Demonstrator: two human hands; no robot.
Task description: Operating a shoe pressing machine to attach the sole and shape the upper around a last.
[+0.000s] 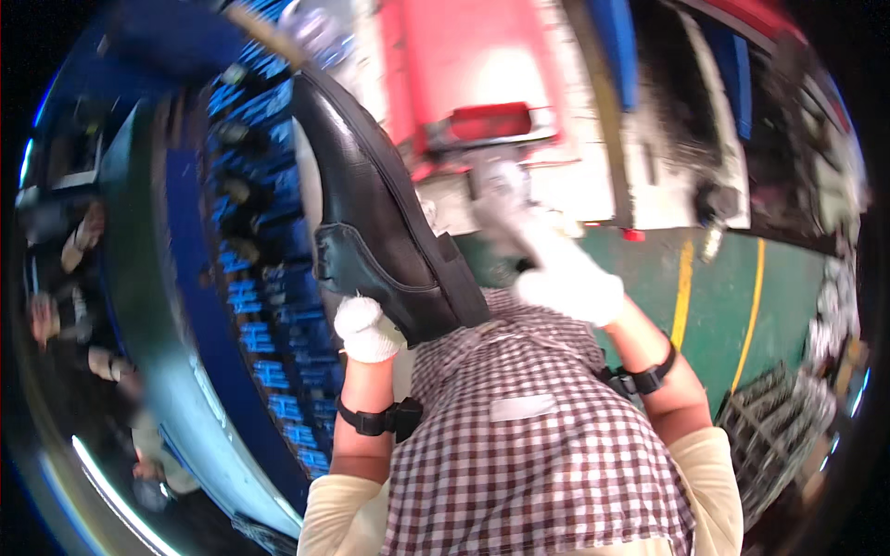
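Note:
A black leather lace-up shoe (371, 185) is tilted on its side, its toe pointing up and to the left and its heel near my apron. My left hand (367, 330), in a white glove, is closed at the shoe's opening and holds it; part of the fingers is hidden. My right hand (565, 283), also gloved in white, reaches away from me toward the front of a red machine part (491, 74). Motion smears its fingers, and a greyish-white shape (505, 181) at their end is too blurred to name.
Left of the shoe runs a rack with many blue pegs (269, 352), with a light blue-green panel (185, 371) beyond it. Several people are farther left. A green floor with yellow lines (684, 296) lies to the right, by a grey metal rack (774, 435).

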